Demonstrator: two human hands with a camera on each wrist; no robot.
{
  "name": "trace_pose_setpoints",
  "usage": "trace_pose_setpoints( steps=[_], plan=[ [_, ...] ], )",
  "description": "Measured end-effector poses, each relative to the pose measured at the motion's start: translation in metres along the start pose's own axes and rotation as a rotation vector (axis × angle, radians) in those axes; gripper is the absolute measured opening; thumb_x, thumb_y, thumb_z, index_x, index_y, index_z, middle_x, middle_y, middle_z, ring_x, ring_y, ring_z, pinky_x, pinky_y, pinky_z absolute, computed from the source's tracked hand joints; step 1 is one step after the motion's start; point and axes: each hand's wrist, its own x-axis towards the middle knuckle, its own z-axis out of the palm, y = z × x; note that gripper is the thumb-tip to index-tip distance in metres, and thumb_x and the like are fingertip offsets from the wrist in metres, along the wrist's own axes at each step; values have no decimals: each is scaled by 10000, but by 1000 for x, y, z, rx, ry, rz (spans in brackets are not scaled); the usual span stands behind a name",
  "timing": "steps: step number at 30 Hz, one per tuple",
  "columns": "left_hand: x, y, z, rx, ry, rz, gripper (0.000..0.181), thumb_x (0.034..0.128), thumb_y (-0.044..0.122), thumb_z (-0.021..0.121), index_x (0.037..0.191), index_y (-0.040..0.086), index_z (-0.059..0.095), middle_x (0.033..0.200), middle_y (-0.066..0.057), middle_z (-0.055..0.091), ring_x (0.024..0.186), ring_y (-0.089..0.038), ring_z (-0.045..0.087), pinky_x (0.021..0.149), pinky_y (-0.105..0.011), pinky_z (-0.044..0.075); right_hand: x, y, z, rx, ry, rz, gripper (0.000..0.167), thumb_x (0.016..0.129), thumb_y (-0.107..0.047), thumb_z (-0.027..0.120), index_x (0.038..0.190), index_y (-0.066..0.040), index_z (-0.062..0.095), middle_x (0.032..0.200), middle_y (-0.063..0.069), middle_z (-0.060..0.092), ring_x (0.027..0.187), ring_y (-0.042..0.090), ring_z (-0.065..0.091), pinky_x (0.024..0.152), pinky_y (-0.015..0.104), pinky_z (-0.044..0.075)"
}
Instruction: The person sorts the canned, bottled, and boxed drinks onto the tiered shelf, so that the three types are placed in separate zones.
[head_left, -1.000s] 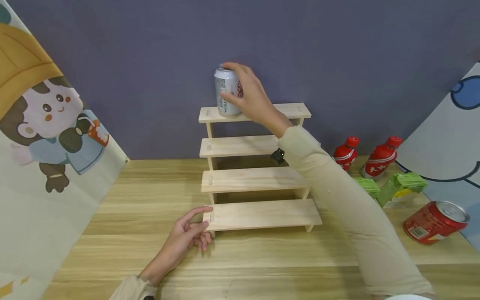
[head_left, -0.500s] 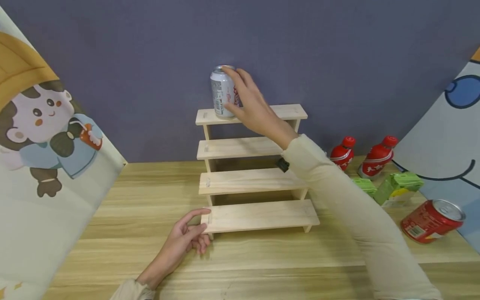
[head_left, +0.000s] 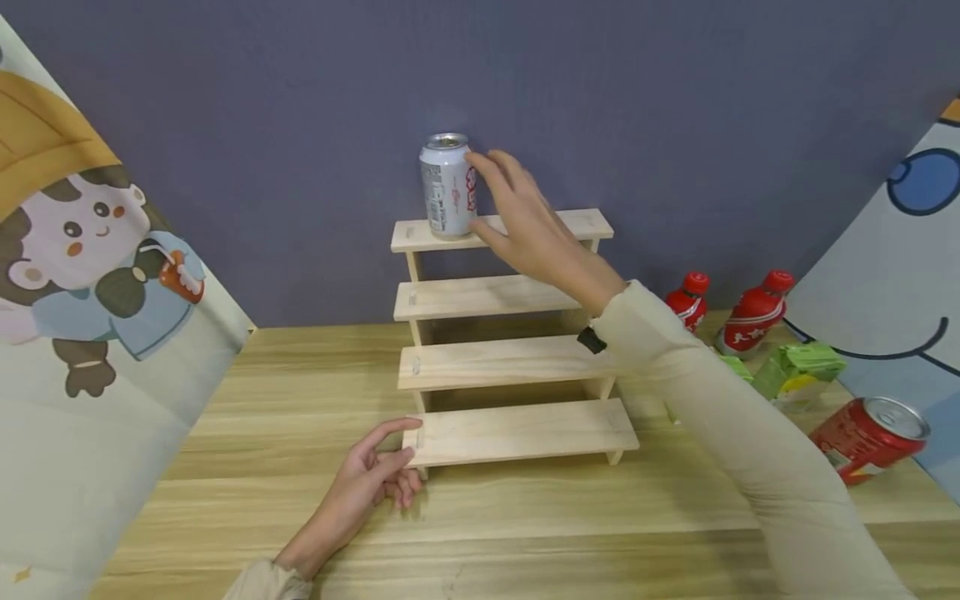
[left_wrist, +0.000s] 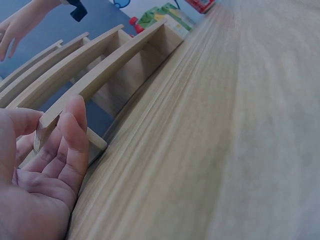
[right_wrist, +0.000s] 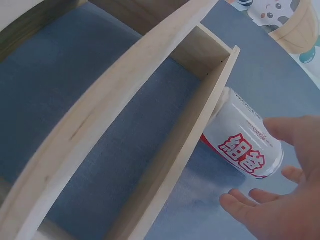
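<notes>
A white soda can (head_left: 448, 193) stands upright on the top step, towards the left end, of a wooden four-step display rack (head_left: 521, 433). Just right of the can, my right hand (head_left: 536, 229) has its fingers spread and holds nothing. In the right wrist view a small gap shows between most of the fingers and the can (right_wrist: 245, 137); whether a fingertip still brushes it I cannot tell. My left hand (head_left: 371, 475) grips the left end of the lowest step, with the thumb and curled fingers around the board's edge in the left wrist view.
Right of the rack stand two red bottles (head_left: 756, 312), green drink cartons (head_left: 798, 371) and a red can (head_left: 870, 442), partly behind my right sleeve. A dark blue panel (head_left: 315, 167) rises behind the rack. Printed cartoon panels (head_left: 45, 467) flank the wooden tabletop (head_left: 300, 400).
My right hand has let go of the white can and drawn back to the right. The can stays on the top step. My left hand keeps its grip on the rack.
</notes>
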Motion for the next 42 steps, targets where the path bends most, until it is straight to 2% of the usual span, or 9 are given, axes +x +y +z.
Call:
trace_pose_setpoints(
  steps=[6, 9, 15, 19, 23, 28, 34, 38, 42],
  plan=[
    [0, 0, 2, 3, 1, -16, 486, 1046, 156, 525, 1482, 25, 357, 776, -67, 723, 603, -145, 650, 537, -234, 556, -16, 5, -10, -78, -4, 5, 729, 993, -271, 620, 1587, -259, 198, 1625, 135, 171, 1435, 337, 289, 1088, 525, 417],
    [-1, 1, 2, 9, 3, -19, 484, 1046, 154, 523, 1482, 27, 357, 775, -67, 721, 603, -148, 649, 540, -233, 556, -26, 7, -16, -89, -15, 5, 724, 998, -264, 612, 1589, -260, 194, 1629, 140, 160, 1449, 337, 263, 1062, 543, 437],
    [-1, 3, 1, 3, -23, 2, 474, 1054, 116, 491, 1484, -1, 330, 786, -65, 726, 610, -148, 653, 543, -231, 557, -50, 12, -26, -125, -22, -22, 686, 1004, -281, 603, 1580, -230, 236, 1610, 164, 211, 1447, 347, 271, 988, 566, 482],
    [0, 4, 1, 19, -20, 20, 474, 1052, 121, 495, 1484, 5, 336, 786, -75, 726, 605, -152, 651, 538, -240, 561, -65, 14, -33, -158, 0, -71, 637, 998, -256, 617, 1550, -188, 305, 1581, 171, 272, 1423, 362, 311, 996, 569, 473],
    [0, 4, 1, 20, -10, 13, 474, 1049, 125, 504, 1480, 7, 344, 783, -74, 726, 602, -156, 650, 538, -247, 563, -82, 18, -38, -159, 17, -99, 606, 990, -229, 631, 1526, -167, 353, 1562, 183, 304, 1429, 357, 301, 967, 558, 497],
    [-1, 2, 2, 10, -12, 1, 476, 1050, 120, 502, 1483, 7, 341, 783, -70, 728, 604, -155, 651, 544, -247, 562, -105, 28, -45, -172, 67, -102, 585, 971, -177, 663, 1494, -118, 407, 1533, 213, 347, 1398, 388, 341, 931, 577, 508],
    [-2, 3, 1, 19, -2, -6, 478, 1049, 133, 509, 1482, 15, 346, 777, -67, 727, 600, -153, 653, 540, -241, 560, -133, 40, -50, -192, 110, -93, 600, 919, -108, 717, 1457, -62, 454, 1499, 236, 390, 1357, 439, 375, 983, 636, 451],
    [-3, 2, -1, 21, 4, 0, 473, 1047, 125, 509, 1479, 13, 351, 775, -70, 727, 596, -154, 650, 535, -242, 558, -151, 45, -53, -222, 115, -89, 629, 890, -92, 741, 1454, -58, 464, 1477, 246, 412, 1328, 455, 397, 870, 598, 524],
    [-1, 0, 0, 14, -10, 13, 471, 1048, 118, 506, 1480, 12, 352, 783, -73, 727, 602, -151, 651, 539, -241, 559, -171, 47, -58, -249, 117, -88, 676, 843, -67, 783, 1447, -62, 479, 1470, 250, 420, 1311, 462, 409, 777, 563, 548]
  ],
)
